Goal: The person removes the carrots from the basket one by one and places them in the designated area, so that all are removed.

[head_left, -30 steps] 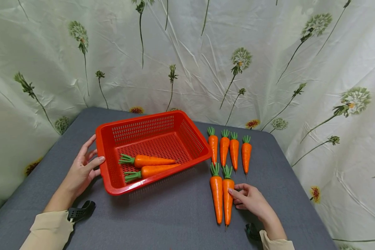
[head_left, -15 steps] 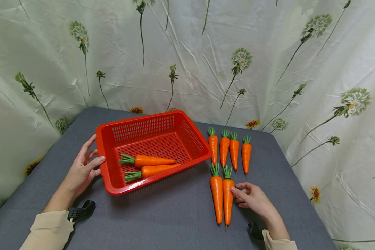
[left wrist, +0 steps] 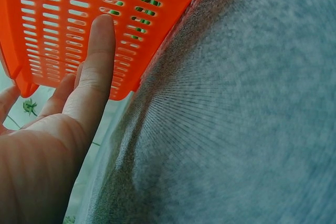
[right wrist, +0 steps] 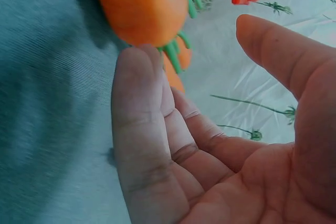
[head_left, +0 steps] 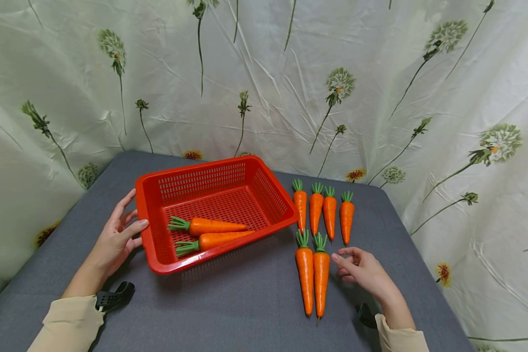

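Observation:
My left hand (head_left: 114, 239) rests against the left end of a red perforated plastic basket (head_left: 202, 184), its thumb at the rim. In the left wrist view, its extended fingers lie along the slotted side wall. Two orange carrots with green tops lie in the basket, a back carrot (head_left: 213, 226) and a front carrot (head_left: 220, 240). My right hand (head_left: 365, 274) hovers just right of a pair of carrots, beside the nearer carrot (head_left: 321, 278) and its neighbour (head_left: 305, 276). In the right wrist view, thumb and fingers stand apart with nothing between them.
Behind that pair, several more carrots (head_left: 329, 213) lie in a row near the basket's right end, tops pointing away. Everything sits on a grey cloth-covered table (head_left: 229, 303). A flower-patterned curtain (head_left: 273, 88) hangs behind it.
My right hand has left the right-hand carrot of the near pair, moving right and slightly away from me. The left hand, basket and carrots have stayed put.

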A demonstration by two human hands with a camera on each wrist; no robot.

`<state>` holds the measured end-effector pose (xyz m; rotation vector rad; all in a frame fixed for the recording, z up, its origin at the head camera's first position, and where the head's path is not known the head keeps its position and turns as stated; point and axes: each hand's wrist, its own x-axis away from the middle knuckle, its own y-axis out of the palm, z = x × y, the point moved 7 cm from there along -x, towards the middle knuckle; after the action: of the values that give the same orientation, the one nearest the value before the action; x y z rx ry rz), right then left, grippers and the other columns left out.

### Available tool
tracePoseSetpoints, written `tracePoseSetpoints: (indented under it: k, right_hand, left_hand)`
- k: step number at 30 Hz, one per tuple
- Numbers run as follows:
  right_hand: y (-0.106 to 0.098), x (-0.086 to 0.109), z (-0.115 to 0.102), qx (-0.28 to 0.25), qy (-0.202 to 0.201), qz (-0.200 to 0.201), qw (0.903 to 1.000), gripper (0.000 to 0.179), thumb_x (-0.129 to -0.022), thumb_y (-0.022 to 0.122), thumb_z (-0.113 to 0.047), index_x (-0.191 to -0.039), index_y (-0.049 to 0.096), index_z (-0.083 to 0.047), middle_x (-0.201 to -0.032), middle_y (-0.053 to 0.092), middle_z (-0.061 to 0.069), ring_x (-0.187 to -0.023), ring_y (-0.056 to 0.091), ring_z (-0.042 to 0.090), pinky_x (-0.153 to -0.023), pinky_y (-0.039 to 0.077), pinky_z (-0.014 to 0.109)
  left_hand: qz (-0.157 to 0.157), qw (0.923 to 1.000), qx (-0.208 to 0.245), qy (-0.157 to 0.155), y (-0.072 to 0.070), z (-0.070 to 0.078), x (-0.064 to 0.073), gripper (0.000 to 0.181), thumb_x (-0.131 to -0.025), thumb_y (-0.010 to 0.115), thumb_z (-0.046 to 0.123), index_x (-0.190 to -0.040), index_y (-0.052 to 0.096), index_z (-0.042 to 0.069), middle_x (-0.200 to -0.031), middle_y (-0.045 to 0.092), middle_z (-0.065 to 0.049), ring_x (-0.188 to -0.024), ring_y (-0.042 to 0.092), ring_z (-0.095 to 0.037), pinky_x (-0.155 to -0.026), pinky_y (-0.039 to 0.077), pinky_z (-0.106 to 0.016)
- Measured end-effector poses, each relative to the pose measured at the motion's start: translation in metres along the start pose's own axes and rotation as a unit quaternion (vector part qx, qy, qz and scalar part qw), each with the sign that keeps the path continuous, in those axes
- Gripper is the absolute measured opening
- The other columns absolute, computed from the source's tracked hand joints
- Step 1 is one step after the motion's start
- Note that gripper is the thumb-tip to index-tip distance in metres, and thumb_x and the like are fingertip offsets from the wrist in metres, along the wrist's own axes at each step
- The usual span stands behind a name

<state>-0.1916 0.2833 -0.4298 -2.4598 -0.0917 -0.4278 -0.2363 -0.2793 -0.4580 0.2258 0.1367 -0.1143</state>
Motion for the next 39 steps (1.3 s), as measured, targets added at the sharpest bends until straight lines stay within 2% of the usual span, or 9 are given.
tracePoseSetpoints:
  k: [9,19,22,30,35,39]
  right_hand:
    - [-0.015,0.000,-0.026,0.039,-0.033,-0.004,0.9987,0.059,-0.106,0.068,-0.040,-0.143,0.057,0.004,-0.113,0.073,0.019,-0.098,0.076,0.025,-0.085,0.066,0.036]
    - [-0.024,-0.014,-0.068,0.079,-0.087,-0.016,0.9930,0.058,-0.107,0.067,-0.040,-0.145,0.055,0.001,-0.123,0.072,0.024,-0.101,0.076,0.029,-0.090,0.065,0.041]
    - [-0.025,-0.017,-0.082,0.096,-0.104,-0.020,0.9897,0.060,-0.107,0.067,-0.041,-0.146,0.055,0.002,-0.124,0.070,0.023,-0.096,0.077,0.026,-0.086,0.064,0.040]
    - [-0.024,-0.024,-0.109,0.123,-0.137,-0.032,0.9824,0.054,-0.105,0.068,-0.043,-0.142,0.060,-0.004,-0.114,0.072,0.017,-0.088,0.074,0.020,-0.066,0.057,0.035]
    - [-0.021,-0.028,-0.123,0.134,-0.154,-0.041,0.9781,0.052,-0.105,0.069,-0.042,-0.141,0.061,-0.006,-0.115,0.073,0.016,-0.089,0.071,0.021,-0.066,0.057,0.036]
    - [-0.017,-0.031,-0.134,0.140,-0.158,-0.051,0.9762,0.053,-0.105,0.068,-0.043,-0.141,0.061,-0.006,-0.121,0.072,0.017,-0.089,0.071,0.020,-0.072,0.058,0.036]
  left_hand:
    - [-0.005,1.0000,0.006,0.003,0.000,0.000,0.000,0.083,-0.109,0.055,0.004,-0.173,0.013,0.035,-0.144,0.046,0.006,-0.116,0.068,-0.003,-0.082,0.066,-0.030]
    - [0.006,0.9999,-0.007,-0.008,-0.002,-0.001,0.002,0.084,-0.109,0.057,0.006,-0.173,0.012,0.037,-0.144,0.044,0.009,-0.116,0.067,-0.001,-0.081,0.066,-0.028]
    - [0.007,0.9999,-0.011,-0.007,-0.002,-0.001,0.001,0.084,-0.109,0.057,0.006,-0.173,0.012,0.037,-0.144,0.044,0.009,-0.116,0.066,-0.001,-0.081,0.065,-0.028]
    - [0.001,1.0000,-0.006,-0.005,0.001,-0.001,0.000,0.084,-0.109,0.057,0.005,-0.173,0.013,0.036,-0.144,0.043,0.008,-0.116,0.067,-0.002,-0.081,0.065,-0.029]
    - [-0.004,1.0000,0.004,0.003,0.002,0.002,0.000,0.083,-0.109,0.056,0.003,-0.173,0.014,0.035,-0.144,0.044,0.006,-0.115,0.068,-0.003,-0.081,0.066,-0.030]
    - [-0.002,1.0000,0.001,0.004,0.002,0.002,-0.001,0.083,-0.109,0.056,0.004,-0.173,0.014,0.035,-0.144,0.045,0.006,-0.115,0.068,-0.003,-0.080,0.066,-0.029]
